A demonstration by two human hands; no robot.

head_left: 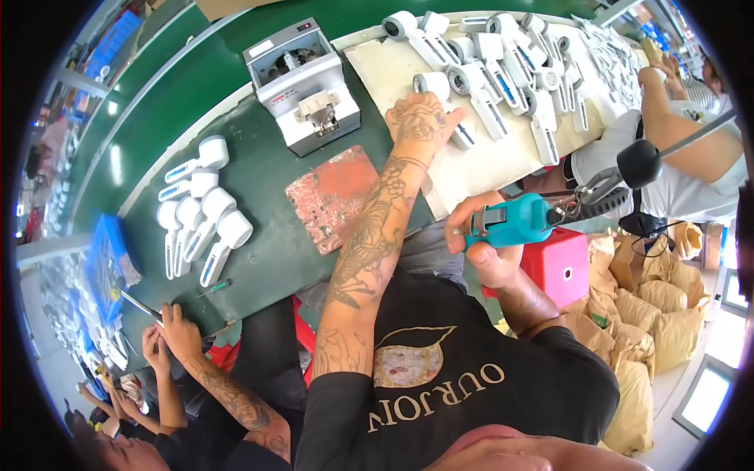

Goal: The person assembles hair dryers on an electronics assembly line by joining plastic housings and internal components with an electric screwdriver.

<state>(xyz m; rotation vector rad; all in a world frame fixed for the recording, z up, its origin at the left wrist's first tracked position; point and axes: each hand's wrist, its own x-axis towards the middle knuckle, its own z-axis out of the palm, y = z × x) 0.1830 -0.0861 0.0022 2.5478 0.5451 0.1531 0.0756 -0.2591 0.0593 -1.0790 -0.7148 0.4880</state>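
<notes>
My left hand (422, 124) reaches out over the cream-coloured sheet, its fingers curled down around the middle of a white shower head (432, 84). The round head shows beyond my knuckles and part of the handle past my thumb; my fingertips are hidden. In my right hand (496, 259) is a teal power screwdriver (514, 220), held in front of my right side. A metal hook (601, 188) at the tool's end links it to a black-ended rod. More white shower heads (503, 59), several with blue strips in their handles, lie beyond and right of my left hand.
Left of my arm are a worn red mat (331, 196) and a grey screw-feeder-like machine (302, 86). Several shower heads (206, 212) and a green-handled screwdriver (220, 287) lie on the green bench. Co-workers sit on both sides. A red stool (556, 263) and brown sacks (664, 306) stand at right.
</notes>
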